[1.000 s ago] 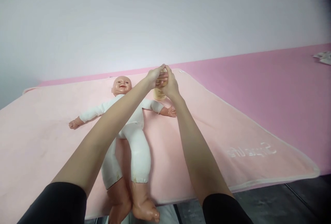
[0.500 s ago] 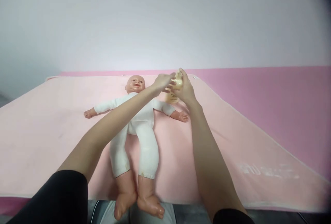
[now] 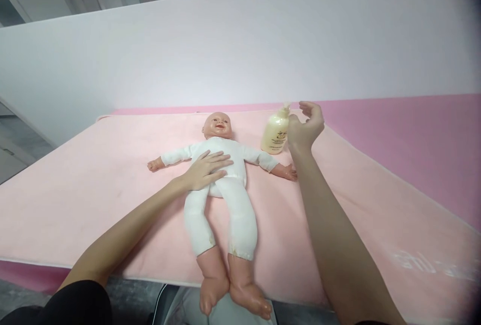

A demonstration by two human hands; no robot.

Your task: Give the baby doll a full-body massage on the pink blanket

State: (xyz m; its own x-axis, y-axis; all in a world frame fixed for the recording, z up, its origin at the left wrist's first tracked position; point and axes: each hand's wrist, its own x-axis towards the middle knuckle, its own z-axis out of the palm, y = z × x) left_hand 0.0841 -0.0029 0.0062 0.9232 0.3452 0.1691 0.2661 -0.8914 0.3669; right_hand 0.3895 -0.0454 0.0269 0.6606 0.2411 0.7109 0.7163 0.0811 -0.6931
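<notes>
A baby doll point(image 3: 236, 162) in a white suit lies on its back, arms spread and feet toward me. My left hand point(image 3: 207, 170) rests flat across its belly with the fingers stretched out. To the right of the doll's head stands a pale yellow pump bottle point(image 3: 275, 137), upright and with dark print on its front. Just right of that bottle is my right hand point(image 3: 307, 124), raised with curled fingers and the thumb apart from them. I see nothing in its grasp; whether it touches the bottle's edge I cannot tell.
A pink towel point(image 3: 150, 230) with faint white lettering at the right covers much of the table. Darker pink table surface point(image 3: 413, 149) shows along the right. Behind rises a white partition point(image 3: 225, 54). A chair edge point(image 3: 160, 302) is below the front edge.
My left hand has left the bottle and come down onto the doll's belly. The bottle now stands on the towel, my right hand off to its right. The view has shifted left.
</notes>
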